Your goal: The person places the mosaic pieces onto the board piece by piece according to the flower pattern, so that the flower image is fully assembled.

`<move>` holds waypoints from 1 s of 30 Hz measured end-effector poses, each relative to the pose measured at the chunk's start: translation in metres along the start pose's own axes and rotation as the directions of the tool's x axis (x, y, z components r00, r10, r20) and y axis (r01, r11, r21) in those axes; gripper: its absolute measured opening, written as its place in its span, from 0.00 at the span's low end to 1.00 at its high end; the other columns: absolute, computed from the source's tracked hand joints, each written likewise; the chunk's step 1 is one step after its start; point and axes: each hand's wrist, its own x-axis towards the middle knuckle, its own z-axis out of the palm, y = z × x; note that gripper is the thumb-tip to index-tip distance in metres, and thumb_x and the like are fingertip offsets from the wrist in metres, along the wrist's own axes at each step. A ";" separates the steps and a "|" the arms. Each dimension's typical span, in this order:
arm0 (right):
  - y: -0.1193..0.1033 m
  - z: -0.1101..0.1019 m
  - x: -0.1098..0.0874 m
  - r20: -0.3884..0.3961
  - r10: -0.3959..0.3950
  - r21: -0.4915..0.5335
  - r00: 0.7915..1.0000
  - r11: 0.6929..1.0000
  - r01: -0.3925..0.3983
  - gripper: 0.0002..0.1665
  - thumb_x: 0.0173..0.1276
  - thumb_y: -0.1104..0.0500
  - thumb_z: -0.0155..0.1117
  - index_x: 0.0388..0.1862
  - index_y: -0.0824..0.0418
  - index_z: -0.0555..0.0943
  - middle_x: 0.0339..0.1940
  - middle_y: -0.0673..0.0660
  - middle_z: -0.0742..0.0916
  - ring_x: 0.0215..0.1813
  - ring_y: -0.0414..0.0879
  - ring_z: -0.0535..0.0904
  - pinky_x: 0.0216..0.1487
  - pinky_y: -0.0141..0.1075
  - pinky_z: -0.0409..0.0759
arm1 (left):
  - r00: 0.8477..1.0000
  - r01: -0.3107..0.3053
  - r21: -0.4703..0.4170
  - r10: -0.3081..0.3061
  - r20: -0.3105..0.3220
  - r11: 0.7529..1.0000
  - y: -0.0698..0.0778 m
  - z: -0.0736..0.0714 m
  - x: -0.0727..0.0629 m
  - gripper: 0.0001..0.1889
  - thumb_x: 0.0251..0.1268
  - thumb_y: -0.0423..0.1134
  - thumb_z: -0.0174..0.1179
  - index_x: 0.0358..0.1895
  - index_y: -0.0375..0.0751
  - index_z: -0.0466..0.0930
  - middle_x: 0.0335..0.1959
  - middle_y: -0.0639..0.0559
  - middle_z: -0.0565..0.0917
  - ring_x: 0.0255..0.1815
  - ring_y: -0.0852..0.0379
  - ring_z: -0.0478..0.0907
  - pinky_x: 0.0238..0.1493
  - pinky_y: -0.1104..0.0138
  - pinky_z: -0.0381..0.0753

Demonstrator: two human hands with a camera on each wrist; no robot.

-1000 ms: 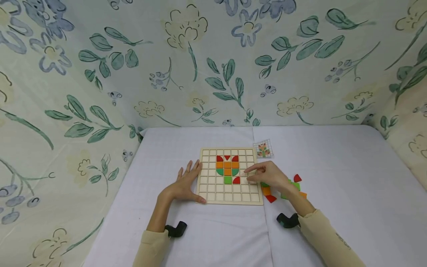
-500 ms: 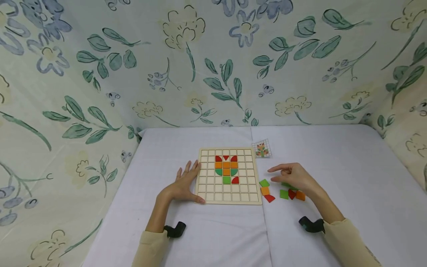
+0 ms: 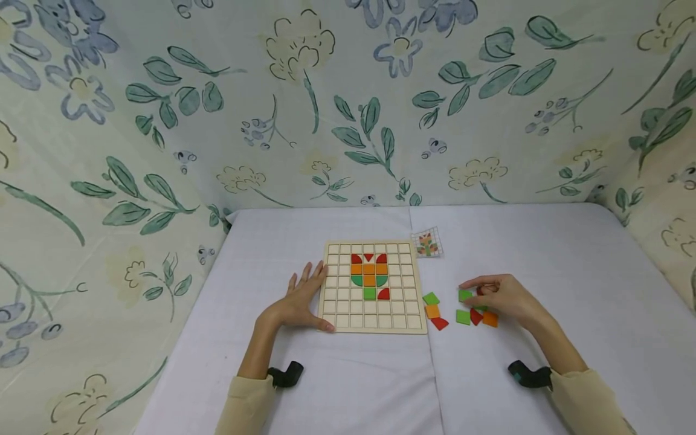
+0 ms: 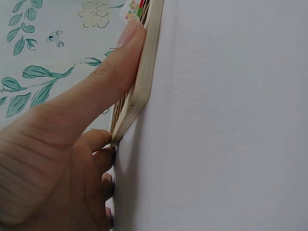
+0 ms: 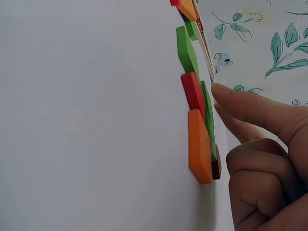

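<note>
We see the left hand [image 3: 301, 302] lying flat on the white bench [image 3: 571, 284]. Its fingers are straight and press against the left edge of the wooden grid board [image 3: 373, 320]. It grips nothing. On the board sit red, orange and green tiles that make a little flower shape [image 3: 370, 275].

Our right hand [image 3: 502, 300] is over to the right of the board, well apart from it. Its fingers are curled over a green square tile [image 3: 464, 295] and touch it, with the thumb near. We cannot tell if the tile is off the bench.

Just beside this hand lie loose tiles: a green one [image 3: 463, 316], a red one [image 3: 476, 316], an orange one [image 3: 490, 319]. Nearer the board lie a green tile [image 3: 431, 298], an orange tile [image 3: 432, 311] and a red triangle [image 3: 439, 323].

A small picture card [image 3: 427, 243] lies by the board's far right corner.
</note>
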 end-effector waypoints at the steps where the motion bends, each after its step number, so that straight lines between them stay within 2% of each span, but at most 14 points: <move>1: 0.001 -0.001 -0.001 0.000 -0.002 -0.004 1.000 1.000 0.002 0.29 0.63 0.52 0.78 0.59 0.65 0.85 0.18 0.47 0.64 0.25 0.42 0.64 0.28 0.34 0.62 | 1.000 0.001 0.001 -0.001 -0.001 1.000 0.000 0.000 0.000 0.73 0.42 0.56 0.84 0.86 0.43 0.38 0.88 0.49 0.35 0.88 0.43 0.23 0.85 0.40 0.25; 7: 0.002 0.000 0.000 -0.011 0.001 -0.025 1.000 1.000 -0.001 0.28 0.63 0.53 0.77 0.59 0.66 0.85 0.19 0.48 0.65 0.25 0.43 0.64 0.27 0.34 0.60 | 1.000 0.009 0.008 -0.009 -0.001 1.000 -0.001 0.000 0.000 0.73 0.42 0.58 0.84 0.86 0.45 0.38 0.88 0.50 0.35 0.88 0.44 0.23 0.85 0.40 0.24; 16: -0.008 0.005 0.006 -0.013 0.010 0.004 1.000 1.000 -0.010 0.26 0.65 0.57 0.75 0.60 0.66 0.84 0.16 0.48 0.67 0.22 0.43 0.65 0.24 0.32 0.64 | 1.000 0.010 0.018 -0.010 0.015 1.000 -0.001 0.000 0.000 0.74 0.43 0.59 0.82 0.86 0.46 0.35 0.88 0.52 0.32 0.88 0.45 0.21 0.85 0.41 0.23; 21: -0.010 0.002 0.005 -0.029 0.021 -0.031 0.999 0.999 -0.022 0.27 0.63 0.57 0.78 0.59 0.67 0.84 0.18 0.48 0.67 0.27 0.45 0.66 0.28 0.33 0.63 | 1.000 -0.007 -0.002 0.007 0.007 1.000 -0.001 0.000 -0.002 0.73 0.43 0.58 0.83 0.86 0.43 0.37 0.88 0.49 0.34 0.88 0.42 0.22 0.84 0.39 0.24; 24: -0.009 0.000 0.005 -0.020 0.034 -0.033 0.999 0.999 -0.035 0.27 0.62 0.57 0.78 0.58 0.67 0.85 0.19 0.48 0.68 0.29 0.45 0.67 0.30 0.33 0.64 | 1.000 0.003 0.006 -0.003 0.014 1.000 -0.001 -0.001 -0.002 0.74 0.43 0.59 0.83 0.86 0.44 0.36 0.88 0.50 0.33 0.88 0.44 0.22 0.84 0.40 0.23; 30: -0.007 0.001 0.008 -0.031 0.056 0.002 0.998 0.998 -0.056 0.28 0.64 0.55 0.77 0.60 0.67 0.83 0.18 0.48 0.69 0.27 0.44 0.66 0.30 0.34 0.63 | 1.000 -0.001 0.004 0.001 0.008 1.000 -0.001 0.000 -0.002 0.73 0.43 0.58 0.83 0.86 0.44 0.37 0.88 0.49 0.34 0.88 0.43 0.22 0.84 0.40 0.24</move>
